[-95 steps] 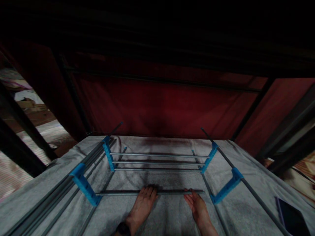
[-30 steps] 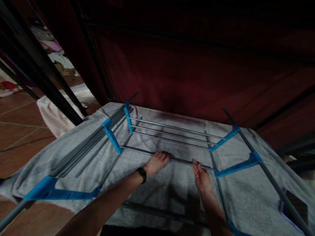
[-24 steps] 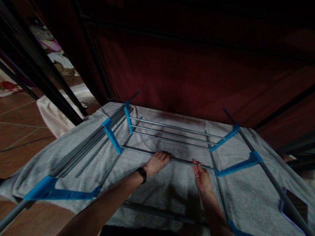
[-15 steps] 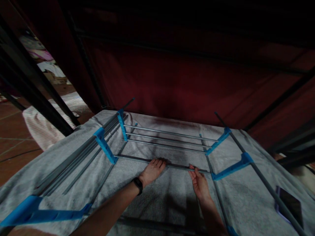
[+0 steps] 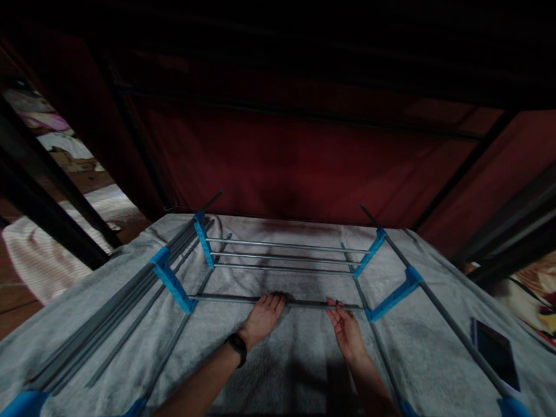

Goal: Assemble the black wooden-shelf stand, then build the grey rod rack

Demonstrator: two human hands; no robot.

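Observation:
A rack frame of grey metal tubes with blue plastic brackets lies on a grey blanket. My left hand, with a black band on its wrist, is wrapped over the middle of a crosswise metal tube. Near the tube's right end, my right hand pinches it between thumb and fingers. That tube's left end meets a blue bracket; its right end is close to another blue bracket, and I cannot tell whether it is seated. Beyond it, several thinner crossbars span the farther pair of brackets.
Loose grey tubes lie along the left side of the grey blanket. A phone rests at the right, beside the long side tube. Dark red fabric hangs behind, and dark posts stand at the left.
The view has shifted, so the rack appears lower and slightly farther left. Both hands keep their hold on the same tube, with little visible movement along it.

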